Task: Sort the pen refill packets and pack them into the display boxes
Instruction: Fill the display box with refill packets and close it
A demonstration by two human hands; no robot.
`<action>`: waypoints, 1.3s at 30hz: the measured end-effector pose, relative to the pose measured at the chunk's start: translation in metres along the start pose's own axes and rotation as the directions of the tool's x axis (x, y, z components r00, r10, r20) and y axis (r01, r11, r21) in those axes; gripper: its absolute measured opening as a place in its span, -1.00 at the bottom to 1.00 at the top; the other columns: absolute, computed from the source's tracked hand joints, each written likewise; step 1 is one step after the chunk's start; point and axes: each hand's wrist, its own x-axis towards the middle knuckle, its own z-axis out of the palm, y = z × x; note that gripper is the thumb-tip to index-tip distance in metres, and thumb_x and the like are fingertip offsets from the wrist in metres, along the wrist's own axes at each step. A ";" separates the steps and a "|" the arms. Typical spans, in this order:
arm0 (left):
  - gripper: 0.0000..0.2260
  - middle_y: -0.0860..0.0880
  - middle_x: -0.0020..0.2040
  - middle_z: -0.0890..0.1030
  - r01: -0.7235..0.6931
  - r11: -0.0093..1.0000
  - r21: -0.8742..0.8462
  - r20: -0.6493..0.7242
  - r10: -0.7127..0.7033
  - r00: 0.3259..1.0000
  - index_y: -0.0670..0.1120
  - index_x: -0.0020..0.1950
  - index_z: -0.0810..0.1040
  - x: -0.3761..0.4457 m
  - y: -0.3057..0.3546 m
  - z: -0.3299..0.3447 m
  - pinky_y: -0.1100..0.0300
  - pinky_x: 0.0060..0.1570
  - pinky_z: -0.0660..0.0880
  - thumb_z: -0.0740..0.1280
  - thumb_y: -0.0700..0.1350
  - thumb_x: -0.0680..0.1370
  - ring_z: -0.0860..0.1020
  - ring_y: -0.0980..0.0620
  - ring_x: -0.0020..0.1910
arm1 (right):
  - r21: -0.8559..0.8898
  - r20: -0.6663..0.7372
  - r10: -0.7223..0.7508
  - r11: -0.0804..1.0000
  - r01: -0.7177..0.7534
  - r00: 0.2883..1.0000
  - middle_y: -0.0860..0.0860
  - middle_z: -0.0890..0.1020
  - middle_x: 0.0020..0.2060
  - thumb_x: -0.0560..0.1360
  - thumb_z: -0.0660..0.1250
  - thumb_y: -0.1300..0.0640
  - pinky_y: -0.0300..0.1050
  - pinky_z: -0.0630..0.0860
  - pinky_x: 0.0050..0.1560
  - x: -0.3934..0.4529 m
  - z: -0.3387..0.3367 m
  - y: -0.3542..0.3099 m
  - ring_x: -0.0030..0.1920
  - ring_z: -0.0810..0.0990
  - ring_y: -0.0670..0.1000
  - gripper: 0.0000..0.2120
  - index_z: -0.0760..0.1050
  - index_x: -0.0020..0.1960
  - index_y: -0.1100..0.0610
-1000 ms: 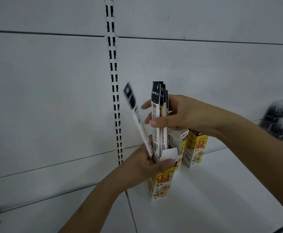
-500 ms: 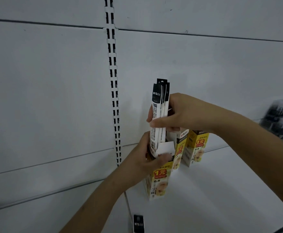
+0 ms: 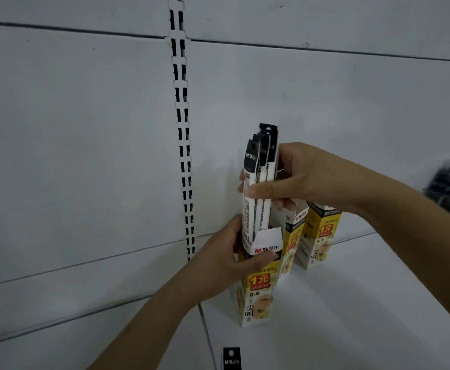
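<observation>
- Front display box (image 3: 257, 295): yellow face with a red price badge, black print, white top flap carrying a red logo.
- Two boxes behind it to the right (image 3: 321, 236): the same yellow, red and black scheme.
- Refill packets (image 3: 258, 182) standing in the front box: white bodies, black header tops.
- Lone packet (image 3: 231, 358) below the front box: black header with white lettering.
- Shelf (image 3: 338, 316) and back panel (image 3: 85, 129): plain white, with a strip of black slots (image 3: 182, 129).

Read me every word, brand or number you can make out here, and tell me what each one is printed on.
"M&G" plus two Chinese characters: white flap of the front display box.
"1元": red badge on the same box.
"0.5": below that badge.
"M&G": black top of the front refill packet.
"M&G": black packet end at the bottom edge.
"0.5": rear display box.
Barcode digits and fine print: too small.
</observation>
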 end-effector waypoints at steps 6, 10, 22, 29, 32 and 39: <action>-0.57 0.18 0.12 0.63 -0.042 0.997 -0.066 -0.070 0.038 0.997 0.22 0.29 0.38 0.001 0.000 -0.004 0.12 0.07 0.61 0.35 0.28 0.47 0.62 0.15 0.12 | -0.068 -0.034 0.018 0.998 -0.020 0.999 0.06 0.72 -0.23 0.33 0.44 -0.05 -0.30 0.55 -0.32 -0.007 -0.002 -0.003 -0.35 0.66 -0.05 -0.66 0.57 -0.01 0.14; -0.65 0.13 0.03 0.66 -0.110 0.993 -0.031 -0.196 0.102 0.975 0.12 0.18 0.53 0.004 0.009 -0.006 0.06 0.06 0.61 0.35 0.24 0.48 0.64 0.11 0.05 | -0.323 -0.046 0.018 0.946 -0.032 0.999 -0.04 0.70 -0.34 0.26 0.38 -0.24 -0.25 0.60 -0.30 -0.010 -0.001 -0.006 -0.39 0.66 -0.10 -0.60 0.57 -0.11 0.06; -0.68 0.20 0.02 0.52 -0.154 0.972 0.176 -0.319 0.204 0.926 0.25 0.05 0.56 0.003 0.014 -0.016 0.38 -0.14 0.46 0.42 0.31 0.36 0.52 0.16 0.05 | -0.190 -0.142 -0.011 0.982 -0.017 0.990 0.01 0.68 -0.40 0.32 0.41 -0.16 -0.34 0.49 -0.41 -0.017 -0.002 -0.012 -0.47 0.60 -0.08 -0.71 0.61 -0.13 0.05; -0.72 0.09 -0.06 0.51 -0.135 0.978 0.158 -0.402 0.189 0.896 -0.02 0.06 0.66 0.005 0.018 -0.009 0.36 -0.27 0.46 0.40 0.09 0.44 0.52 0.12 -0.16 | 0.006 -0.283 -0.031 0.999 0.034 0.959 0.03 0.71 -0.31 0.31 0.48 -0.05 -0.27 0.54 -0.34 -0.014 -0.006 -0.010 -0.40 0.58 -0.02 -0.75 0.62 -0.11 0.09; -0.75 0.07 -0.06 0.54 -0.153 0.977 0.148 -0.400 0.201 0.894 -0.02 0.08 0.63 0.004 0.019 -0.010 0.33 -0.26 0.50 0.40 0.03 0.46 0.55 0.11 -0.18 | -0.002 -0.273 -0.005 1.000 0.004 0.962 -0.03 0.70 -0.31 0.38 0.46 0.00 -0.30 0.55 -0.32 -0.014 -0.003 -0.006 -0.39 0.61 -0.09 -0.81 0.61 -0.05 0.06; -0.77 0.08 -0.14 0.61 -0.131 0.984 0.122 -0.370 0.168 0.914 0.06 0.11 0.60 0.004 0.023 -0.011 0.20 -0.30 0.56 0.44 0.03 0.47 0.54 0.13 -0.31 | -0.023 -0.329 0.006 1.000 -0.014 0.944 0.05 0.72 -0.19 0.53 0.37 0.10 -0.34 0.52 -0.33 -0.018 0.000 -0.004 -0.38 0.61 -0.11 -0.85 0.60 0.02 0.16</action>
